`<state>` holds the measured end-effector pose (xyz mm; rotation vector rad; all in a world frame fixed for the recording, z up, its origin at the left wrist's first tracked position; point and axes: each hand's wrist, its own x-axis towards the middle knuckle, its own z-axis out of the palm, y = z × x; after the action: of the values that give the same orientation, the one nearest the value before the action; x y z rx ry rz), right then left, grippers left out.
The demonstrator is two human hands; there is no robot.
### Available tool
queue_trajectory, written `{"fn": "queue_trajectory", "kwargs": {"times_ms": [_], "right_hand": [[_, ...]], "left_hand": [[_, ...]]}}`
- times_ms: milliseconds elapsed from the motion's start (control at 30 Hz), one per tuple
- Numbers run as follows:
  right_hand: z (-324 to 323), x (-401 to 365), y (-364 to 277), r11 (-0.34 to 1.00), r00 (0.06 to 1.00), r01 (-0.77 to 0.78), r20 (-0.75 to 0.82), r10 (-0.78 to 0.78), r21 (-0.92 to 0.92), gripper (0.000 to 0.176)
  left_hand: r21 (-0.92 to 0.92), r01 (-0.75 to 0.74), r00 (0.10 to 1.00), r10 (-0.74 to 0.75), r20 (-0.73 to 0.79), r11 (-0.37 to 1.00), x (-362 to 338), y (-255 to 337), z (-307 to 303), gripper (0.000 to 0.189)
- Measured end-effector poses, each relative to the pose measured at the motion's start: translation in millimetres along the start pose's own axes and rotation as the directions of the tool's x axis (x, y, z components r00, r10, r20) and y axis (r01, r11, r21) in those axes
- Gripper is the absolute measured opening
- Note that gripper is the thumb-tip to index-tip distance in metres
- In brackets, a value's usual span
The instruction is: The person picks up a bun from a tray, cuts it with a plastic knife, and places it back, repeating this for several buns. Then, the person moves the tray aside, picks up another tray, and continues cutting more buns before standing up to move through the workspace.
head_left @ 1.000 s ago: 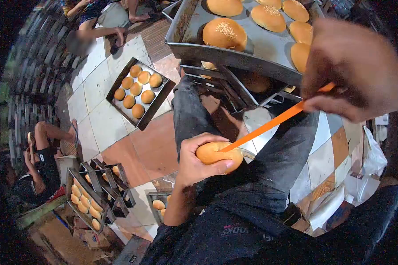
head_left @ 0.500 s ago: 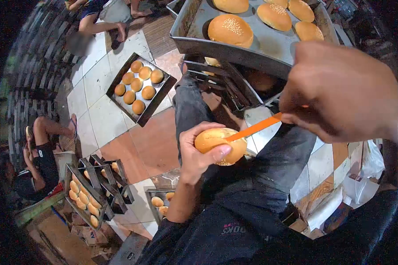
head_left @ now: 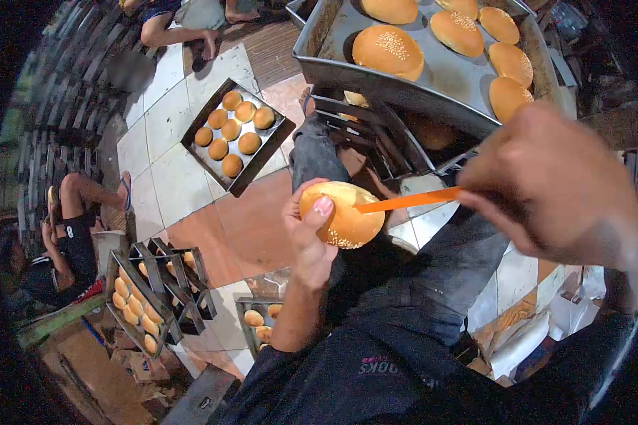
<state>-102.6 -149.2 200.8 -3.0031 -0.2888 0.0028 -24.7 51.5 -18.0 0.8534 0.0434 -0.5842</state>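
My left hand [head_left: 310, 237] is wrapped around a sesame-topped bun [head_left: 347, 228], thumb pressed on its near face. The bun is tilted, with pale cut-looking bread along its upper edge. From the right, my right hand [head_left: 546, 185] grips a flat orange blade-like tool [head_left: 422, 200] in a closed fist. Its narrow end meets the side of the bun, and the tip is hidden there. Beyond the right hand stands a large metal tray [head_left: 397, 88] holding several sesame buns [head_left: 388, 53], one of them right by the knuckles.
On the tiled floor lies a square tray [head_left: 237, 185] of round buns. Stacked trays [head_left: 164, 301] with buns stand at lower left, and another bun tray [head_left: 248, 329] sits by my left forearm. Two people sit at left, their legs [head_left: 106, 195] showing. Plastic bags [head_left: 524, 340] lie at right.
The bun has turned in my left hand, its sesame side now facing lower, and the thumb sits further left. The orange tool lies flatter. The view has shifted slightly.
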Motion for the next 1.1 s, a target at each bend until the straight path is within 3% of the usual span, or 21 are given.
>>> {"fn": "queue_trajectory", "kwargs": {"times_ms": [100, 133, 300, 367, 500, 567, 600, 700, 767, 833, 967, 1033, 1100], "right_hand": [[-1.0, -2.1, 2.2, 0.997, 0.996, -0.034, 0.081, 0.028, 0.07, 0.009], [-14.1, 1.2, 2.9, 0.994, 0.951, -0.091, 0.303, 0.066, 0.068, 0.01], [4.1, -1.8, 3.3, 0.989, 0.989, -0.058, 0.144, 0.038, 0.138, 0.012], [8.6, 1.5, 4.0, 0.987, 0.971, -0.062, 0.239, 0.026, 0.147, 0.01], [-6.1, -6.1, 3.3, 0.984, 0.951, -0.153, 0.284, 0.12, 0.094, 0.01], [8.3, -2.1, -0.5, 0.979, 0.975, -0.122, 0.203, 0.087, 0.164, 0.01], [12.0, 5.0, -1.4, 0.988, 0.943, -0.103, 0.327, 0.06, 0.115, 0.01], [12.9, -1.8, -4.6, 0.969, 0.951, -0.17, 0.286, 0.114, 0.178, 0.009], [7.7, -4.3, -4.4, 0.973, 0.934, -0.173, 0.34, 0.112, 0.153, 0.009], [13.7, -6.1, -5.8, 0.958, 0.962, -0.177, 0.244, 0.12, 0.227, 0.01], [18.3, -3.1, -0.8, 0.943, 0.964, -0.197, 0.226, 0.136, 0.269, 0.012], [18.9, -4.4, 2.5, 0.964, 0.967, -0.168, 0.226, 0.12, 0.206, 0.013], [24.2, -6.3, 2.3, 0.968, 0.97, -0.162, 0.212, 0.121, 0.193, 0.013]], "left_hand": [[-0.054, -0.015, 1.0, 0.014, -0.028, 0.998, 4.9, -1.8, -3.2, 0.031], [0.004, 0.02, 1.0, -0.02, -0.019, 1.0, 2.4, 1.9, -8.9, 0.032], [0.025, 0.069, 0.994, -0.067, -0.088, 0.997, 6.4, -2.0, -2.3, 0.032], [-0.043, 0.034, 0.999, -0.034, 0.016, 0.998, 14.5, -5.6, -13.7, 0.033], [-0.129, 0.043, 0.999, -0.043, 0.004, 0.991, 14.4, 2.2, -19.6, 0.033], [-0.16, 0.022, 0.996, -0.035, -0.08, 0.987, 13.9, -1.4, -2.1, 0.032], [-0.264, 0.022, 0.994, -0.049, -0.096, 0.964, 17.6, -3.9, 2.3, 0.027], [-0.379, 0.065, 0.995, -0.088, -0.043, 0.923, 24.5, 0.4, -15.1, 0.028], [-0.383, 0.032, 0.993, -0.072, -0.09, 0.923, 26.9, 4.4, -23.3, 0.031], [-0.386, 0.006, 0.989, -0.061, -0.132, 0.922, 23.0, 3.5, -20.3, 0.034], [-0.44, 0.134, 0.978, -0.189, -0.083, 0.888, 17.7, -4.2, -13.5, 0.04], [-0.393, 0.327, 0.941, -0.332, 0.059, 0.859, 12.8, -11.7, -17.4, 0.048], [-0.347, 0.34, 0.941, -0.317, 0.123, 0.874, 14.4, -17.9, -17.5, 0.049]]}}
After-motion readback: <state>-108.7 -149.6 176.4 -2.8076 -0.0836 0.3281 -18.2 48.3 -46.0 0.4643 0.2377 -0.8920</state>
